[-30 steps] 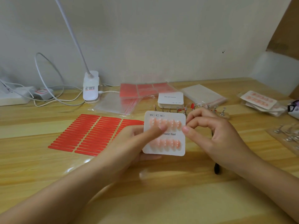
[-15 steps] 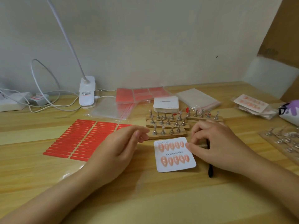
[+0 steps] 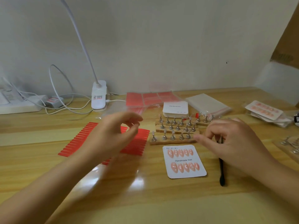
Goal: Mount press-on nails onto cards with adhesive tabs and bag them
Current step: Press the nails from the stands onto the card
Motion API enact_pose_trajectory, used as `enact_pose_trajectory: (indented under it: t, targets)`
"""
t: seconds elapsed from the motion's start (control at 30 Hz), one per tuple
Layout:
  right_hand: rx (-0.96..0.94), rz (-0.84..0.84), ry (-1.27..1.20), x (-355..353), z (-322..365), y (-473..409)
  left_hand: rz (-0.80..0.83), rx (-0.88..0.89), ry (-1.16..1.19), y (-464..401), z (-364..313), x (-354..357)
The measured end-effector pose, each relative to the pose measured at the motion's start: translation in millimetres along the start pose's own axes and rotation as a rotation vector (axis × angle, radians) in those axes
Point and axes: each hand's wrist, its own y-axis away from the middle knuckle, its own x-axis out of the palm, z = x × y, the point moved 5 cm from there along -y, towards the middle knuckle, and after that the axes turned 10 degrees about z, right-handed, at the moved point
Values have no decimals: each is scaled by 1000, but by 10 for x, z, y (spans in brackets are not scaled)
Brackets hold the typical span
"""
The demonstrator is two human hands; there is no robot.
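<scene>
From the head camera, our only view, we've got a filled card (image 3: 186, 161) lying flat on the wooden desk (image 3: 145, 199) in the near middle: two rows of five pink nails (image 3: 180, 152) on it, one above and one below the printed "Handmade Nail" line, so the mounting on this one looks finished to us. What it lacks is a bag, and that, we judge, is the step at hand. Our left hand (image 3: 113, 135) hovers over the sheet of red adhesive tabs (image 3: 76, 141) on the left, blurred, fingers loosely curled with thumb and forefinger close together; whether they pinch anything we cannot tell. Our right hand (image 3: 233, 143) hangs just right of the card, over the upper part of a black stick tool (image 3: 221, 172), fingers bent and relaxed, gripping nothing that we can make out. Just beyond the card stand the wooden strips of metal nail holders (image 3: 174, 131), nearly all of them bare. Farther back sit a stack of blank cards (image 3: 175, 107), more red sheets (image 3: 145, 98) and a pack of clear bags (image 3: 208, 104). Over on the far right lies a small pile of bagged cards (image 3: 265, 110), so some sets are done already. Left to do, as we read it: slip this card into a bag and add it to that pile.
</scene>
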Motion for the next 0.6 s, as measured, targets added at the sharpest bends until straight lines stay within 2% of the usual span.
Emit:
enact_pose_trajectory:
  t: [0.13, 0.3, 0.6]
  targets:
    - [-60, 52, -40, -57, 105, -191, 89, -145, -104, -164, 259, -66]
    - [-130, 242, 14, -18, 288, -622, 15, -161, -235, -349, 454, 1]
    - [10, 631, 65, 375, 284, -1337, -15, -300, -241, -347, 790, 37]
